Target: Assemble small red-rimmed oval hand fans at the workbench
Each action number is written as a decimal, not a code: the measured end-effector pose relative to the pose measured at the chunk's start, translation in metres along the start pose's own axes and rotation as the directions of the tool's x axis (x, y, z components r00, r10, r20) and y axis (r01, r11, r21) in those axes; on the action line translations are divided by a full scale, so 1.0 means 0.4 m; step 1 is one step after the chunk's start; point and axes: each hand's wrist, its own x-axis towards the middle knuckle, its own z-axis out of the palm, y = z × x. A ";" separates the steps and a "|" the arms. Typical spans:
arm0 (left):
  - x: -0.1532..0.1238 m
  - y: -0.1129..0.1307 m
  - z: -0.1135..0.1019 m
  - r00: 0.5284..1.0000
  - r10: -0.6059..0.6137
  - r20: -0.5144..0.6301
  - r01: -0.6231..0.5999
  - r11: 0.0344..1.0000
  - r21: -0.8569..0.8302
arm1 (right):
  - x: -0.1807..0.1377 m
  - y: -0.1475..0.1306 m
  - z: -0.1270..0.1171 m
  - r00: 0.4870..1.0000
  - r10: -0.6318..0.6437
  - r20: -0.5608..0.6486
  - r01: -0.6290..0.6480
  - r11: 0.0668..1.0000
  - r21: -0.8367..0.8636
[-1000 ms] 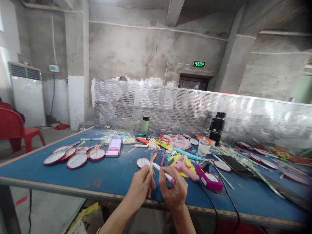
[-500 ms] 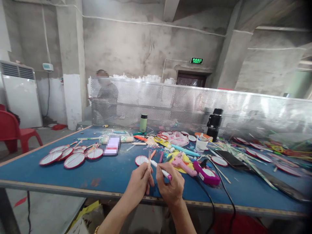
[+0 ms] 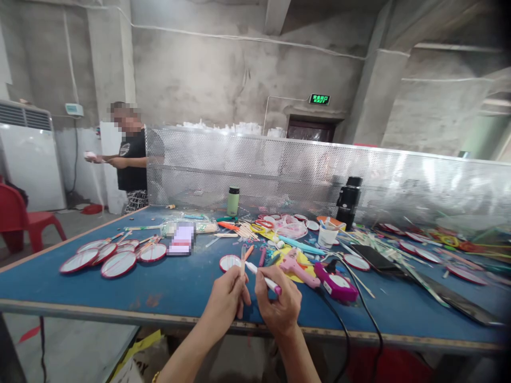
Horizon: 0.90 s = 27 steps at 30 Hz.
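Note:
My left hand (image 3: 227,299) is closed round a thin pale stick (image 3: 242,257) held upright over the near edge of the blue table (image 3: 175,287). My right hand (image 3: 281,306) grips a white marker with a pink end (image 3: 263,277), its tip pointing left at the stick. The two hands are close together, almost touching. Just beyond them lie a round red-rimmed white disc (image 3: 230,262), a pink glue gun (image 3: 297,267) and a magenta device (image 3: 336,283) with a black cord.
Several red-rimmed discs (image 3: 114,256) lie at the table's left. A green bottle (image 3: 233,201), a white cup (image 3: 328,235) and a black flask (image 3: 348,201) stand before a perforated metal screen (image 3: 319,178). A person in black (image 3: 131,159) stands at the far left; a red chair (image 3: 24,221) stands beside the table.
The view has shifted a little to the right. The person behind the screen has walked left and now stands clear of it. My hands keep the stick and marker in the same hold.

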 end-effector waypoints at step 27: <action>-0.004 0.006 0.001 1.000 0.018 -0.010 -0.018 0.999 0.040 | 0.000 -0.001 -0.001 1.000 -0.009 -0.011 0.009 1.000 -0.024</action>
